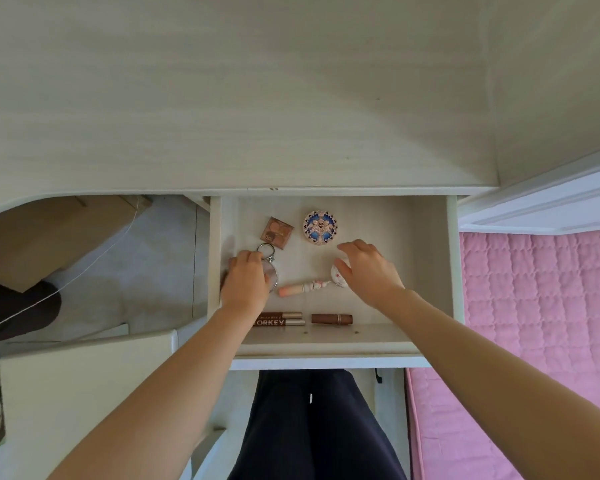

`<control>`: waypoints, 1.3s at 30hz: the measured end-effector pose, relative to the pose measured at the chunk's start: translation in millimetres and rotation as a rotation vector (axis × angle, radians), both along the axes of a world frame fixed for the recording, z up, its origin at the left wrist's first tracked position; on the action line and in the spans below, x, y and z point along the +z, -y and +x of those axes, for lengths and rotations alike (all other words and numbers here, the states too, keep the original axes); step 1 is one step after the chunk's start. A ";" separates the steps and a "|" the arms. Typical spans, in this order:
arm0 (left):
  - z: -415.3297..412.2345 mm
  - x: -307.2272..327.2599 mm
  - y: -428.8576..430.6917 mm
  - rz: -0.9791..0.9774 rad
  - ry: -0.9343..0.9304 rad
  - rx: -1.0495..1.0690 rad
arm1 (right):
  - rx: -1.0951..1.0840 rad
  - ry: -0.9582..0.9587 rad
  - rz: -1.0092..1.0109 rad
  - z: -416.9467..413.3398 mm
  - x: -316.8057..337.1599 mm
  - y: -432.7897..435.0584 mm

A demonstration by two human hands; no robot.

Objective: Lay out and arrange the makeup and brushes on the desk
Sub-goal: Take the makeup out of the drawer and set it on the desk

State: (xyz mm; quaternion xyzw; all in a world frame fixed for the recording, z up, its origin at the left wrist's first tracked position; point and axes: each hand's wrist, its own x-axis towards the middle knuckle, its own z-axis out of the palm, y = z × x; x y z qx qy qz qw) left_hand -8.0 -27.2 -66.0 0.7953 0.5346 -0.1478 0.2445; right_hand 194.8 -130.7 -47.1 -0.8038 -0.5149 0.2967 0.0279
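My left hand lies curled over a round clear disc with a metal ring at its far edge. The back of my hand hides the fingertips, so I cannot tell whether I really grip the disc or only cover it. My right hand is loose, fingers spread apart and holding nothing. It sits above a small white floral case, most of which is hidden under my palm, and whether my thumb touches it is unclear.

All the makeup lies in the open drawer under the desk. At the back are a square brown palette and, beside it, a round patterned compact. Between my hands lies a pink tube, its decorated end reaching the white case. Along the front wall lie two brown tubes, partly covered by my left wrist so their lettering reads only "ORKEY", and apart from them a brown lipstick.

A pink quilt is cut off by the right edge.
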 end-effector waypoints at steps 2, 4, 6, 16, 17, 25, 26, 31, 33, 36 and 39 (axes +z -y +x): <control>-1.5 -8.7 1.4 -0.022 -0.025 -0.009 | -0.060 -0.013 -0.058 -2.7 -5.8 -12.9; -4.1 -16.7 6.3 -0.037 -0.027 0.005 | -0.135 -0.034 -0.096 -5.5 -13.1 -24.0; -8.6 -23.9 11.6 -0.024 -0.036 0.001 | -0.223 -0.059 -0.116 -7.2 -21.4 -34.7; -16.4 -46.5 19.9 0.136 -0.061 -0.139 | -0.261 0.038 -0.140 -16.3 -57.5 -72.9; -15.5 -46.7 19.4 0.142 -0.058 -0.139 | -0.264 0.056 -0.142 -17.0 -59.6 -74.1; -9.9 -51.6 15.6 0.209 -0.095 -0.142 | -0.225 0.166 -0.076 -23.6 -65.6 -66.5; -8.9 -51.8 14.9 0.197 -0.102 -0.139 | -0.201 0.175 -0.065 -24.5 -66.0 -64.7; -2.4 -39.3 17.5 0.078 -0.075 -0.089 | -0.126 0.128 0.011 -30.1 -71.0 -55.0; -0.3 -35.4 18.5 0.013 -0.004 -0.055 | -0.096 0.117 0.031 -31.5 -70.5 -50.9; -1.1 -32.1 18.3 -0.016 0.082 0.000 | -0.071 0.046 0.074 -29.1 -64.0 -46.6; -2.8 -26.1 18.6 -0.056 0.183 0.111 | -0.082 -0.129 0.096 -24.6 -51.6 -45.2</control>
